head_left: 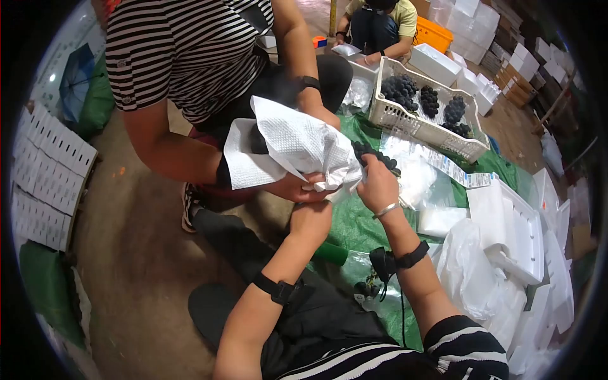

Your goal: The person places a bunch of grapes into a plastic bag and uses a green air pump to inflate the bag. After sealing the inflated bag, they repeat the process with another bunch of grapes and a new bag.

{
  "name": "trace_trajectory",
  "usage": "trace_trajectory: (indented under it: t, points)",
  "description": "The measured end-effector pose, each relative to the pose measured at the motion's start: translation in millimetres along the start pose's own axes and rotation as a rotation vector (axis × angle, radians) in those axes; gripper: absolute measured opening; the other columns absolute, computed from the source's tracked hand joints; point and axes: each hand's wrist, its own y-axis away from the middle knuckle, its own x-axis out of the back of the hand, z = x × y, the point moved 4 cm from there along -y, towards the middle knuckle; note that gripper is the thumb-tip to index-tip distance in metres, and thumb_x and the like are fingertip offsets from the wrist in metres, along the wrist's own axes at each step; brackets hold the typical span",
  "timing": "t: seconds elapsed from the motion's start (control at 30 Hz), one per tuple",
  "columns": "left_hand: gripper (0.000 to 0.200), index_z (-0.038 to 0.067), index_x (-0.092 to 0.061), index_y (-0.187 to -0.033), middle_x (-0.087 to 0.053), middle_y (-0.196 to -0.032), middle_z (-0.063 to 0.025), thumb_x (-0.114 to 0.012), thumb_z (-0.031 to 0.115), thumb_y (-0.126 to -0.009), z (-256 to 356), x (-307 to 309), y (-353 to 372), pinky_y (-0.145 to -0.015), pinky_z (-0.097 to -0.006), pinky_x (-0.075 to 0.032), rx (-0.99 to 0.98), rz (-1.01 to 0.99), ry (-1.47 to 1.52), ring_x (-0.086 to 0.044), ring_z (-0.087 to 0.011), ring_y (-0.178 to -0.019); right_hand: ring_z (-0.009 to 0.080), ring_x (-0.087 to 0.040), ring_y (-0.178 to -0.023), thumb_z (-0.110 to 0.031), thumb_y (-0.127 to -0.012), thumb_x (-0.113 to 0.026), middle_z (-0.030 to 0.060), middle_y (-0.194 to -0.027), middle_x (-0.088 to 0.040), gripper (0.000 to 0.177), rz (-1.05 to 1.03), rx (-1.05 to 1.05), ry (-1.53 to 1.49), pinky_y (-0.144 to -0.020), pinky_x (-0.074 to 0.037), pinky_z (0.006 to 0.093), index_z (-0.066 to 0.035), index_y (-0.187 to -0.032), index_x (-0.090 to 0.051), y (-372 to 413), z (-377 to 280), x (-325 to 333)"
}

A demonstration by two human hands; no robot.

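Observation:
A sheet of white embossed paper is bunched into a loose wrap in front of me, held by the hands of the person opposite. My left hand is just below it, against that person's hand, with its fingers mostly hidden. At the paper's right end is my right hand, its fingers curled in by the gathered edge; what they grip is hidden. Just beyond those fingers lies a bunch of dark grapes, partly covered by my hand and the paper.
A white plastic crate with several dark grape bunches stands on green sheeting. White foam boxes and clear plastic bags crowd the right. Stacked white cartons line the left. Another person crouches at the back.

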Motion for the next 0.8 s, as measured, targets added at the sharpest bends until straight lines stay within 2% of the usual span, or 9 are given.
trace_trajectory:
  t: [0.1,0.17,0.2,0.4,0.5,0.57,0.63,0.7,0.8]
  points:
    - [0.008,0.007,-0.056,-0.067,-0.056,-0.062,-0.0143,-0.052,0.012,-0.072,-3.4,-6.8,7.8,-0.051,-0.0422,-0.046,0.062,-0.084,-0.051,-0.058,-0.0313,-0.058,0.0318,-0.059,-0.071,-0.02,-0.07,-0.058,0.017,-0.076,-0.06,0.018,-0.001,0.003,0.068,-0.063,-0.048,0.0421,-0.005,-0.081,-0.059,-14.3,18.0,-22.3]
    - [0.008,0.007,-0.058,-0.07,-0.057,-0.063,-0.0145,-0.051,0.011,-0.071,-9.6,-9.5,8.7,-0.053,-0.0412,-0.047,0.119,-0.118,-0.029,-0.058,-0.0307,-0.058,0.0316,-0.06,-0.071,-0.02,-0.073,-0.056,0.0156,-0.073,-0.061,0.015,-0.185,0.079,0.117,-0.063,-0.048,0.0418,-0.006,-0.074,-0.061,-22.3,17.0,-38.5]
    - [0.008,0.007,-0.058,-0.07,-0.057,-0.063,-0.0145,-0.051,0.011,-0.071,-13.3,-9.5,8.7,-0.053,-0.0412,-0.047,0.122,-0.116,-0.033,-0.058,-0.0307,-0.058,0.033,-0.059,-0.067,-0.022,-0.075,-0.055,0.016,-0.068,-0.06,0.02,-0.14,0.06,0.067,-0.062,-0.047,0.0428,-0.006,-0.066,-0.062,-22.2,17.6,-40.4]
    - [0.011,0.008,-0.061,-0.074,-0.059,-0.066,-0.0141,-0.052,0.01,-0.069,-29.5,-10.1,13.7,-0.059,-0.0397,-0.048,0.174,-0.196,-0.186,-0.059,-0.0292,-0.063,0.0376,-0.056,-0.063,-0.03,-0.08,-0.051,0.0204,-0.066,-0.057,0.034,-0.204,-0.045,-0.074,-0.062,-0.045,0.0454,-0.002,-0.064,-0.061,-36.0,14.1,-46.6]
    - [0.013,0.005,-0.061,-0.073,-0.06,-0.069,-0.014,-0.05,0.011,-0.071,-35.6,-19.3,19.3,-0.058,-0.0377,-0.049,0.136,-0.188,-0.199,-0.06,-0.0269,-0.065,0.0386,-0.056,-0.063,-0.028,-0.079,-0.049,0.0213,-0.066,-0.056,0.033,-0.202,-0.093,-0.121,-0.061,-0.045,0.0457,-0.001,-0.064,-0.06,-32.3,6.8,-41.8]
    - [0.017,0.004,-0.06,-0.081,-0.059,-0.079,-0.0163,-0.047,0.011,-0.074,-44.5,-16.7,21.4,-0.064,-0.0393,-0.049,0.224,-0.051,0.026,-0.059,-0.0305,-0.073,0.0387,-0.055,-0.063,-0.025,-0.078,-0.048,0.0213,-0.066,-0.056,0.031,-0.177,-0.019,-0.097,-0.061,-0.045,0.0454,-0.001,-0.064,-0.061,-26.2,-4.3,-34.0]
    - [0.019,0.003,-0.058,-0.088,-0.058,-0.086,-0.0174,-0.046,0.009,-0.074,-52.9,-19.9,26.4,-0.068,-0.0401,-0.048,0.288,-0.116,0.074,-0.058,-0.0333,-0.077,0.0386,-0.055,-0.063,-0.024,-0.077,-0.048,0.0212,-0.067,-0.056,0.029,-0.192,0.011,-0.083,-0.062,-0.045,0.0449,-0.001,-0.065,-0.061,-27.2,-1.3,-35.9]
    - [0.02,0.003,-0.057,-0.089,-0.059,-0.087,-0.0168,-0.047,0.006,-0.073,-56.2,-18.4,29.1,-0.067,-0.0401,-0.048,0.224,0.031,0.112,-0.058,-0.0324,-0.078,0.0376,-0.057,-0.065,-0.023,-0.075,-0.049,0.0209,-0.069,-0.058,0.026,-0.291,-0.077,-0.064,-0.063,-0.046,0.0433,-0.002,-0.068,-0.063,-26.9,3.3,-41.4]
    - [0.024,0.003,-0.056,-0.092,-0.058,-0.087,-0.0162,-0.048,0.003,-0.07,-48.5,-16.1,24.9,-0.067,-0.0396,-0.048,0.165,0.029,0.131,-0.058,-0.0319,-0.079,0.0364,-0.058,-0.067,-0.02,-0.073,-0.052,0.0204,-0.071,-0.059,0.022,-0.074,-0.08,-0.15,-0.064,-0.047,0.0414,-0.002,-0.073,-0.064,-29.9,9.8,-45.9]
